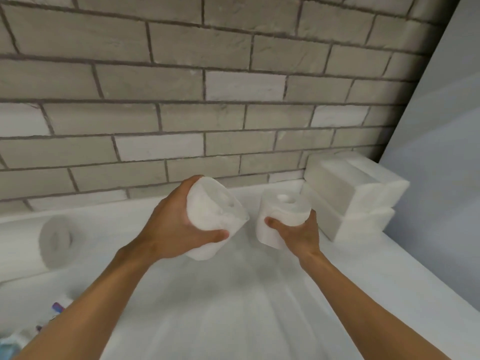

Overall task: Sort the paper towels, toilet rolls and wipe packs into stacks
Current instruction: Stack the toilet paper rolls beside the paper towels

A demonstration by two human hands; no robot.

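Observation:
My left hand grips a white toilet roll, tilted and held above the white table. My right hand grips a second white toilet roll, held upright just to the right of the first. The two rolls sit close together but apart. A stack of white folded paper towel packs stands at the back right corner against the wall. A larger white paper roll lies on its side at the far left.
A grey brick wall runs along the back of the table. A pale panel closes the right side. Blurred bluish packs with coloured print lie at the bottom left corner.

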